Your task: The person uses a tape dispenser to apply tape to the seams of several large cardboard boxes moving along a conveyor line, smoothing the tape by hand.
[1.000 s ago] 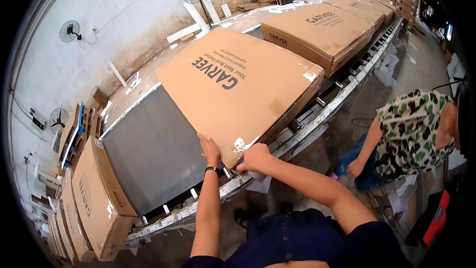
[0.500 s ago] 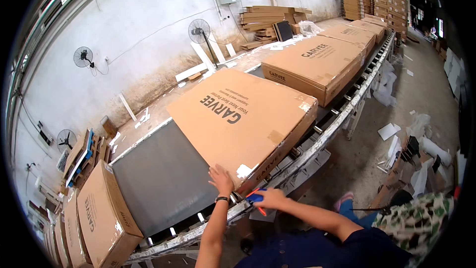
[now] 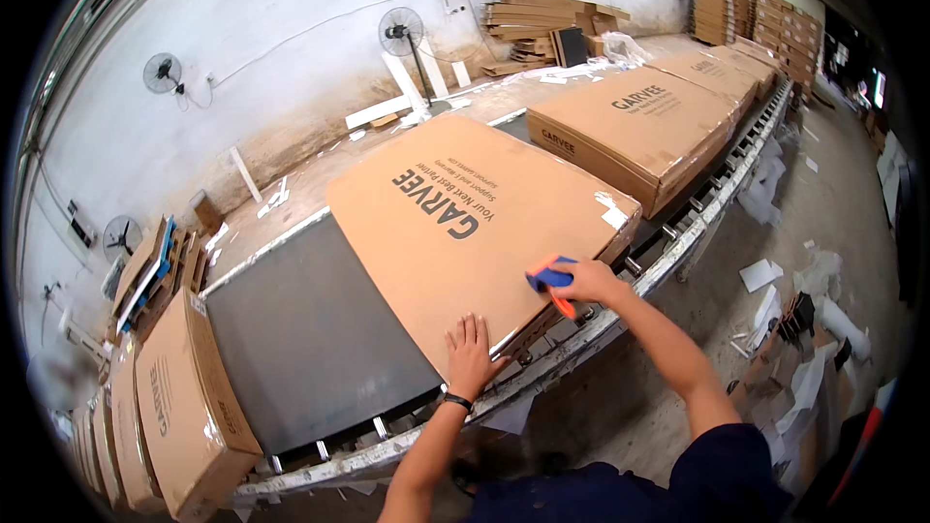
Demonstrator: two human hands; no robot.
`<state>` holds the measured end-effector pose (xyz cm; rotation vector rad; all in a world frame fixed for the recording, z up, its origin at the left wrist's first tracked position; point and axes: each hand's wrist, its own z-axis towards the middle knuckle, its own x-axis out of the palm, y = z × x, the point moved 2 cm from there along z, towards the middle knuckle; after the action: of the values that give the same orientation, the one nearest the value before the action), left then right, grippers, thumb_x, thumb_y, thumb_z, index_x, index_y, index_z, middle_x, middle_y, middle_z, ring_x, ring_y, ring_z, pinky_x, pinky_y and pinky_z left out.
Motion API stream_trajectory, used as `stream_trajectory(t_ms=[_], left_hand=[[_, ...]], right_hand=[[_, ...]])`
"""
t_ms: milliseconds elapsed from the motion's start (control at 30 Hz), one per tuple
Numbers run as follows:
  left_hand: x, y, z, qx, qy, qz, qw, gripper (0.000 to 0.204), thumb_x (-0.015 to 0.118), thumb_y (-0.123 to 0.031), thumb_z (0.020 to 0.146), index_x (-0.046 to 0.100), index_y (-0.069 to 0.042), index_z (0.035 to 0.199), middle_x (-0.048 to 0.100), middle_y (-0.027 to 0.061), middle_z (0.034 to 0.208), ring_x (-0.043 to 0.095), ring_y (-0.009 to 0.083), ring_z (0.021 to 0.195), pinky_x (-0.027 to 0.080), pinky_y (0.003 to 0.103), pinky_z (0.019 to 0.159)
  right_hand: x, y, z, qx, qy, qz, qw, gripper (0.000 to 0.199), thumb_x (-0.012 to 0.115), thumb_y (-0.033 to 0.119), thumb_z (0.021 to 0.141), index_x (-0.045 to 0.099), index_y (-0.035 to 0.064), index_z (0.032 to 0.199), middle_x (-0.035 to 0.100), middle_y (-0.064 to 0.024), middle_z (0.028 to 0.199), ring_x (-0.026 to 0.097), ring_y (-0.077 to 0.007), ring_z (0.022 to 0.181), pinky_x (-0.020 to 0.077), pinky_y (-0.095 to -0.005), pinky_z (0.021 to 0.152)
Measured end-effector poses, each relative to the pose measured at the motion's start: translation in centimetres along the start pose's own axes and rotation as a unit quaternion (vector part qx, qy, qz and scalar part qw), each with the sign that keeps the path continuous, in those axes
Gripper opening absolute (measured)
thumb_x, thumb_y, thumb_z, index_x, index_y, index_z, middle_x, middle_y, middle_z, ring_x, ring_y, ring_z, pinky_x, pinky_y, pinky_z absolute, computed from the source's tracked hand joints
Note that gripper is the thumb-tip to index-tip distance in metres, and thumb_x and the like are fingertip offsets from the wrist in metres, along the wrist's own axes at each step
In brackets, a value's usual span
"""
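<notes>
A large flat cardboard carton (image 3: 436, 261) lies askew on the conveyor in front of me. My left hand (image 3: 471, 356) rests on its near left corner, fingers stretched out over the top, a dark band at the wrist. In my right hand (image 3: 588, 283) is a blue and orange tape dispenser (image 3: 552, 281), held at the carton's near long edge. My fingers hide part of it. A torn white patch (image 3: 612, 213) shows on the carton's right corner.
The conveyor's dark belt (image 3: 315, 329) shows left of the carton, its metal side rail (image 3: 605, 324) nearest me. Another carton (image 3: 639, 126) follows on the right; several stand tilted at left, including one carton (image 3: 194, 407). Scraps and plastic wrap (image 3: 823, 276) litter the floor at right.
My right hand has moved with the tape dispenser from beside the rail up and right to the carton's near edge. The left hand has shifted slightly right. A person in camouflage has left view.
</notes>
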<state>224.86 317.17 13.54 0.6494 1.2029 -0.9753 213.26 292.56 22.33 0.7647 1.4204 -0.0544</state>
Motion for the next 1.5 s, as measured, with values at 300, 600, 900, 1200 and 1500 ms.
stream_trajectory(t_ms=[300,600,900,1200,1500], left_hand=[[0.0,-0.9,0.7,0.005,-0.004,0.024,1.0,0.093,0.067,-0.054,0.066,0.033,0.001,0.133,0.034,0.02,0.138,0.03,0.0357,0.128,0.026,0.06,0.098],[-0.5,-1.0,-0.8,-0.001,0.005,0.042,0.999,0.092,0.066,-0.056,0.067,0.033,0.001,0.132,0.033,0.0208,0.137,0.03,0.0366,0.127,0.026,0.061,0.097],[0.2,-1.2,2.2,0.014,0.032,0.044,0.998,0.089,0.068,-0.051,0.067,0.035,0.002,0.13,0.034,0.0243,0.134,0.031,0.041,0.125,0.026,0.062,0.095],[3.7,0.6,-1.5,0.011,-0.005,0.022,1.0,0.076,0.053,-0.044,0.081,0.027,0.001,0.137,0.03,0.0275,0.138,0.027,0.0439,0.128,0.024,0.06,0.1],[-0.3,-0.9,-0.2,0.019,-0.069,0.043,0.996,0.077,0.067,-0.046,0.068,0.042,0.0,0.124,0.04,0.0205,0.131,0.038,0.0389,0.12,0.033,0.058,0.093]], right_hand=[[0.3,0.2,4.4,-0.021,0.016,-0.052,0.998,0.059,0.058,0.054,0.062,0.062,0.0222,0.111,0.064,-0.0138,0.099,0.062,-0.0311,0.091,0.0484,-0.0395,0.081],[3.1,-3.5,-14.2,0.058,0.026,-0.026,0.998,0.065,0.062,0.055,0.065,0.051,0.0323,0.125,0.053,-0.024,0.097,0.059,-0.0395,0.087,0.0492,-0.0461,0.077],[1.2,-2.3,-1.3,-0.001,0.107,-0.136,0.985,0.059,0.058,0.06,0.065,0.065,0.0196,0.108,0.066,-0.0153,0.089,0.063,-0.0309,0.086,0.0504,-0.0406,0.074],[5.4,-2.0,-1.0,-0.086,0.09,-0.185,0.975,0.059,0.054,0.066,0.069,0.065,0.0185,0.104,0.064,-0.0176,0.098,0.06,-0.0369,0.093,0.046,-0.0465,0.081],[5.2,-5.0,-1.3,-0.102,0.041,-0.075,0.991,0.043,0.054,0.052,0.069,0.067,0.0181,0.091,0.066,-0.0103,0.09,0.063,-0.0293,0.084,0.0495,-0.0406,0.074]])
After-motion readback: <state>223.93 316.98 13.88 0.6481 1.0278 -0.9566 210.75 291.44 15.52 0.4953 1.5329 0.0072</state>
